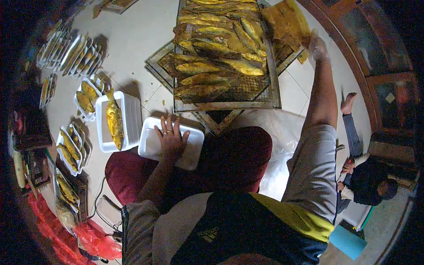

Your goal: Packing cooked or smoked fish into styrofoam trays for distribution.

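My left hand (172,139) rests with spread fingers on an empty white foam tray (144,132), a ring on one finger. To its left a stack of white foam trays (132,122) bears one yellowish whole fish (115,124). My right hand (318,46), reaching far out at the upper right, is closed at the edge of a brown sheet (286,23), perhaps paper or cardboard. Beside that sheet, rows of yellowish fish (212,49) lie on a framed wire mesh rack (228,107), which sits across another frame turned at an angle.
Foam trays of fish (69,149) line the left side, with more (79,56) at the upper left. Red plastic bags (96,238) and a black cable (94,202) lie lower left. Clear plastic sheeting (278,155) is by my right knee. Another person (367,182) sits at the right.
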Motion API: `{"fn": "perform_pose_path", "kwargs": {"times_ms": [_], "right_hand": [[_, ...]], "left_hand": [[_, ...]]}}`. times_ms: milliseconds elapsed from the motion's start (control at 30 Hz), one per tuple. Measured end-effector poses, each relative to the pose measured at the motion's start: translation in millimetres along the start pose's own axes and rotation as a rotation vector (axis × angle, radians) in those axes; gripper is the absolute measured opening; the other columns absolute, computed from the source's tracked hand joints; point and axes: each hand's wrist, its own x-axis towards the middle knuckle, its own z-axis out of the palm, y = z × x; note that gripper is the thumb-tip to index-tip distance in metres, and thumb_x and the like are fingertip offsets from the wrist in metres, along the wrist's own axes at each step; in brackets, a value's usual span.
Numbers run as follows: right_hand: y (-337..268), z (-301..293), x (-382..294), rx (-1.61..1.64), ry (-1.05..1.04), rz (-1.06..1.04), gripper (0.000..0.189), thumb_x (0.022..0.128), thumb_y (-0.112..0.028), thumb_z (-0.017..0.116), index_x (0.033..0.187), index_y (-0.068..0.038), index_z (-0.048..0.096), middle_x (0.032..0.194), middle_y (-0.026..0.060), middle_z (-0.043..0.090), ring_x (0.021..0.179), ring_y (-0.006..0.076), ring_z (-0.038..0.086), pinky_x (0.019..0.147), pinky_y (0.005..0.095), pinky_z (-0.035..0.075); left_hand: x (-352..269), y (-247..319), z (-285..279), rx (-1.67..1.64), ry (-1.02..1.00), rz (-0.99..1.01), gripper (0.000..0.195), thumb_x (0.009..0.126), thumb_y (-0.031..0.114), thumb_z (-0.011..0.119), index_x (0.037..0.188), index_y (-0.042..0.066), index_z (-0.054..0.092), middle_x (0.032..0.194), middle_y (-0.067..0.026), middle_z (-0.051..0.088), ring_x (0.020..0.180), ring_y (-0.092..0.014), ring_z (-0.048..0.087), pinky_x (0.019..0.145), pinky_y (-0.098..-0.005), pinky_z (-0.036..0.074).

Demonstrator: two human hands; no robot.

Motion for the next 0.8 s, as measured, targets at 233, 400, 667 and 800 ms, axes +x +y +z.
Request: {"fn": "perform_pose_path", "kwargs": {"times_ms": [233, 400, 667, 800], "right_hand": [[85, 12, -50, -1.597, 0.052, -0.782, 0.026, 0.070, -0.030, 0.047, 0.079, -0.007, 0.053, 0.065, 0.0067, 0.052, 0.060, 0.0218, 0.051, 0.055, 0.0321, 0.041], [115, 129, -122, -1.978, -0.520, -0.508, 0.032, 0.076, -0.033, 0.039, 0.070, -0.007, 0.056, 0.070, 0.0127, 0.056, 0.068, 0.0196, 0.053, 0.059, 0.0340, 0.044], [152, 110, -112, -1.862, -0.109, -0.669, 0.038, 0.076, -0.043, 0.039, 0.064, -0.010, 0.053, 0.059, 0.0085, 0.052, 0.056, 0.0159, 0.050, 0.056, 0.0277, 0.043], [131, 149, -117, -1.500, -0.332, -0.353, 0.041, 0.066, -0.050, 0.052, 0.069, -0.009, 0.050, 0.052, 0.0057, 0.046, 0.050, 0.0176, 0.045, 0.055, 0.0280, 0.042]], "left_hand": [[9, 12, 3, -0.017, 0.057, 0.056, 0.052, 0.074, 0.042, 0.046, 0.110, 0.003, 0.041, 0.121, -0.0181, 0.028, 0.117, -0.036, 0.018, 0.089, -0.0584, 0.010], [2, 2, 1, 0.008, -0.001, 0.009, 0.054, 0.074, 0.042, 0.046, 0.111, 0.003, 0.040, 0.122, -0.0174, 0.027, 0.117, -0.036, 0.018, 0.089, -0.0586, 0.011], [13, 15, -2, -0.020, -0.024, 0.041, 0.053, 0.074, 0.041, 0.047, 0.110, 0.003, 0.040, 0.122, -0.0166, 0.026, 0.116, -0.036, 0.017, 0.089, -0.0588, 0.010], [1, 1, 1, 0.015, -0.009, 0.001, 0.053, 0.073, 0.041, 0.048, 0.109, 0.003, 0.040, 0.122, -0.0167, 0.026, 0.116, -0.036, 0.017, 0.089, -0.0589, 0.011]]}}
